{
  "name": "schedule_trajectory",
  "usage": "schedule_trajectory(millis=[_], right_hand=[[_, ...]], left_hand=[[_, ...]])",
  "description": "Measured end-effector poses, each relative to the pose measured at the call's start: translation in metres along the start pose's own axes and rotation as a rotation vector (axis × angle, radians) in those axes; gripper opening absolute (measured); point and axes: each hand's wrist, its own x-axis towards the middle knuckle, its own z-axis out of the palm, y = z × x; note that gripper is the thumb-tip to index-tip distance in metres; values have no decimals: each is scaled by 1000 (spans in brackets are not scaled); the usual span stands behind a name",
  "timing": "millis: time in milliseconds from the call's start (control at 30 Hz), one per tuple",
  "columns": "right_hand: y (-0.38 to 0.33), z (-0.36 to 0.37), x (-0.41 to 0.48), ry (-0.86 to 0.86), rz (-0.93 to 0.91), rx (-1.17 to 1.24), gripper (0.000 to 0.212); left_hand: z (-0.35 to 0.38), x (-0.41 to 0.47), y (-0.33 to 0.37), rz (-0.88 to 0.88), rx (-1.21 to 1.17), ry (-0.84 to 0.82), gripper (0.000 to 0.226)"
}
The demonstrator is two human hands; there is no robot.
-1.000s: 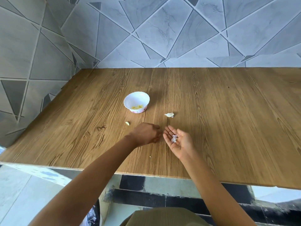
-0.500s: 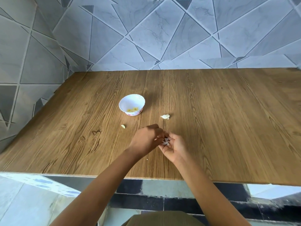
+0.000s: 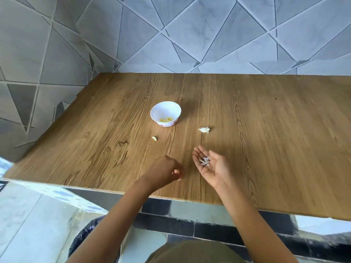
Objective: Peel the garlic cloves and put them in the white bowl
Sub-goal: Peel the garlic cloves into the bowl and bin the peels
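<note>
The white bowl point(image 3: 165, 113) stands mid-table with several peeled yellow cloves inside. A peeled clove point(image 3: 154, 138) lies on the wood in front of the bowl, to its left. To the bowl's right lies an unpeeled garlic piece point(image 3: 204, 129). My right hand point(image 3: 210, 166) is held palm up over the table, fingers relaxed, with garlic skins point(image 3: 204, 161) lying in the palm. My left hand point(image 3: 165, 172) is near the table's front edge, its fingers curled with the tips down at the wood. I cannot see anything between those fingertips.
The wooden table point(image 3: 266, 139) meets a tiled wall at the back and on the left. Its front edge runs just under my wrists. A dark bin point(image 3: 81, 242) stands on the floor below, left of my lap.
My left hand has pulled away from the right palm, moving left and toward me down to the table. My right hand has opened flat again with the skins on it.
</note>
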Motion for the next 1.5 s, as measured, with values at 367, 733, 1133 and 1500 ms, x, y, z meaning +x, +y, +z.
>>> schedule_trajectory(millis=[367,733,1133,1500], right_hand=[[4,7,-3,31,32,-4,36],[21,16,-7,112,44,-26,25],[14,16,-5,39,6,32,32],[11,15,-2,2,-22,-113,35]], left_hand=[[19,-6,-10,56,343,73,20],[-15,26,23,81,87,204,21],[-10,27,19,-39,-140,359,35],[13,-9,-12,-306,-603,617,29]])
